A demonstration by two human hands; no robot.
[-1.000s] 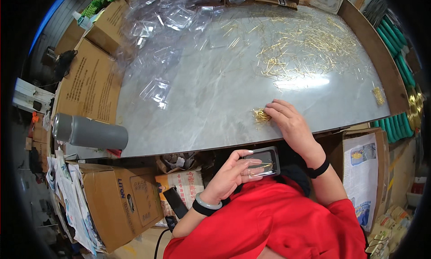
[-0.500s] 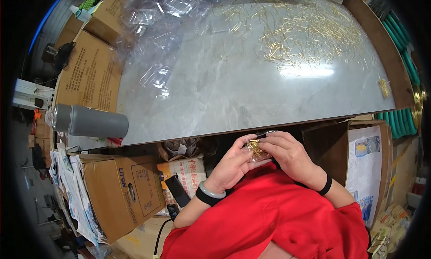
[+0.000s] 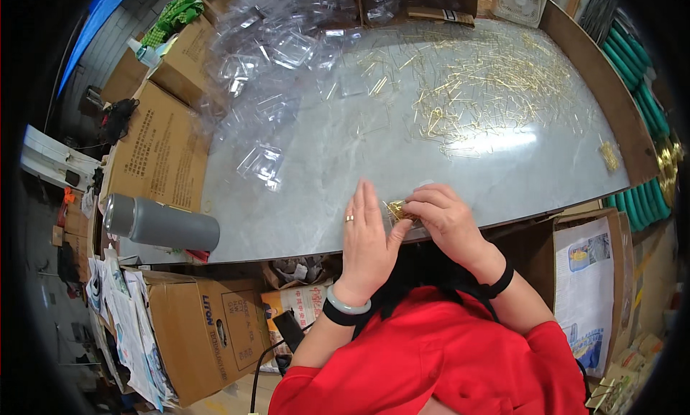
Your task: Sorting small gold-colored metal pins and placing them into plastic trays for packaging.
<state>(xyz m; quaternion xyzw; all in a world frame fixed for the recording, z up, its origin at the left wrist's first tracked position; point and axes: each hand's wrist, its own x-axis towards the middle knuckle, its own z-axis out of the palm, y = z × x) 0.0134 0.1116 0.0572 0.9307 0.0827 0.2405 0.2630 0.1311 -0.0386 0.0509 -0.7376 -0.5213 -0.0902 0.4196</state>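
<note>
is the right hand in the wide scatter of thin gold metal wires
No, the bare right hand is at a small gold wire bunch, well apart from that wide scatter.

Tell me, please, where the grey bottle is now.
In the head view, the grey bottle is at left, at the near-left corner of the table, beside a brown carton and left of the left hand.

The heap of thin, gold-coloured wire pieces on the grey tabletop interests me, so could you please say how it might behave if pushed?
The heap of thin, gold-coloured wire pieces would probably tangle and drag together, since many cross one another. Stray pieces may slide easily on the glossy grey tabletop. Each is likely light, being so slender.
</note>
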